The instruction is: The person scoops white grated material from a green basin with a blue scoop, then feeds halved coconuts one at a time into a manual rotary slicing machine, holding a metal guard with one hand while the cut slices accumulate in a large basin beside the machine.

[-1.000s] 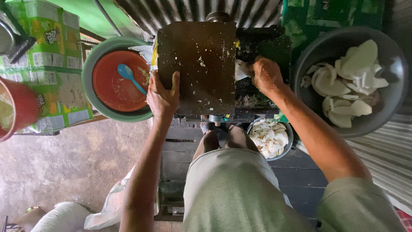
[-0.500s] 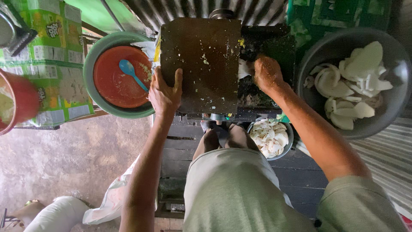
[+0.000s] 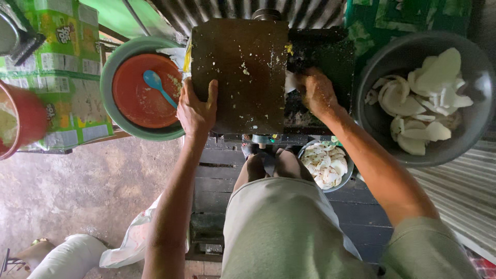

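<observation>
Fingers of the left hand (image 3: 195, 109) curl over the near left edge of a dark, stained rectangular metal cover (image 3: 243, 72) flecked with white shreds, thumb on top, clamped on it. The right hand (image 3: 316, 93) is closed, its fingers tucked down into the dark opening of the black machine body (image 3: 325, 57) just right of the cover; what it grips there is hidden, though a pale piece (image 3: 290, 82) shows beside its fingers. Left of the left hand, a green round plastic basin (image 3: 111, 77) holds an orange-red plastic bowl (image 3: 139, 98) with a light blue plastic spoon (image 3: 156, 84) lying in it. Further left sit green printed cardboard cartons (image 3: 62, 62) and a red plastic tub (image 3: 23, 119) at the frame edge. Right of the right hand, a large dark grey round basin (image 3: 465, 139) holds white curved coconut pieces (image 3: 429, 93). Nearer, below the machine, a small metal bowl (image 3: 347, 170) holds smaller white coconut chunks (image 3: 323, 163), just beside the person's knees. A white sack (image 3: 67, 256) lies on the concrete floor (image 3: 77, 191) at the near left.
</observation>
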